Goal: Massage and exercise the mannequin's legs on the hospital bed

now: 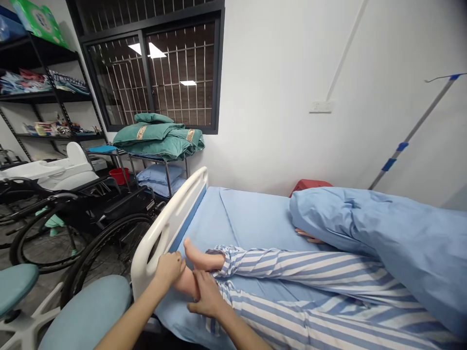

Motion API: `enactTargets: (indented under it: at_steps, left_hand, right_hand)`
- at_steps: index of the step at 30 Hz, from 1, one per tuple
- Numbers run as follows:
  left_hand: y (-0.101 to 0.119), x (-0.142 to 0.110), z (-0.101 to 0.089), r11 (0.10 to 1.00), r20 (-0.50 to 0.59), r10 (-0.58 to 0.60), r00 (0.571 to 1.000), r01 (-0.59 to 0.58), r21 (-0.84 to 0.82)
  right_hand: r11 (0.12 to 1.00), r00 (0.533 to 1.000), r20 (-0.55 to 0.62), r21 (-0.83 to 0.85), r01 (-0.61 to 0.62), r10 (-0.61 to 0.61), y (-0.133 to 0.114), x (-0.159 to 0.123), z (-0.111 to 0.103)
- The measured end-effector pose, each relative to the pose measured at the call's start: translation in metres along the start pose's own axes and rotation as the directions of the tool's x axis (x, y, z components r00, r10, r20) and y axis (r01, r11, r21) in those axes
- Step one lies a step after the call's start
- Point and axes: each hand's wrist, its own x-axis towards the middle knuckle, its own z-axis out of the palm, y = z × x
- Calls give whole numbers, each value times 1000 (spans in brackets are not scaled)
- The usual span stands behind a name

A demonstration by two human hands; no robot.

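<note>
A lying figure that looks like a care manikin wears blue-and-white striped pyjama trousers point(292, 272), with a blue blanket point(383, 233) over its upper body. Its lower bare foot point(183, 284) sits near the white bed footboard point(170, 218). My right hand point(207, 293) grips that foot around the instep, and my left hand point(168, 269) holds its toe end. The other bare foot point(195, 256) rests just above, touching neither hand clearly. A hand of the figure point(309, 236) pokes out beneath the blanket.
Beside the bed stand a black wheelchair point(91, 233) and a teal padded stool point(87, 311). Green quilts lie on a metal cart point(156, 141) under a barred window point(146, 73). Shelves point(44, 97) hold folded cloth. A drip pole point(412, 131) leans at right.
</note>
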Motion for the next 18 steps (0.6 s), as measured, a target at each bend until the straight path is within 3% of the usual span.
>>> enactTargets:
  at_steps: [3,7,10,14,16,18]
  left_hand:
    - [2,5,-7,996,75,64,995,-68,53]
    - [8,14,-9,975,134,137,981,-158,158]
    - [9,22,-6,938,166,243,956,-276,210]
    - [5,28,2,894,165,377,911,-405,191]
    - [3,28,9,913,120,355,927,-372,167]
    - [2,26,16,963,28,230,973,-231,137]
  right_hand:
    - [985,988,67,-115,-131,139,-5,2,7]
    - [912,936,140,-313,-267,322,-7,12,16]
    - [859,912,108,-394,-326,396,-5,16,24]
    - [846,924,14,-406,-345,383,-2,15,33]
    - [848,927,-8,-401,-345,374,-2,14,33]
    - [846,926,-15,-400,-351,377,-4,14,31]
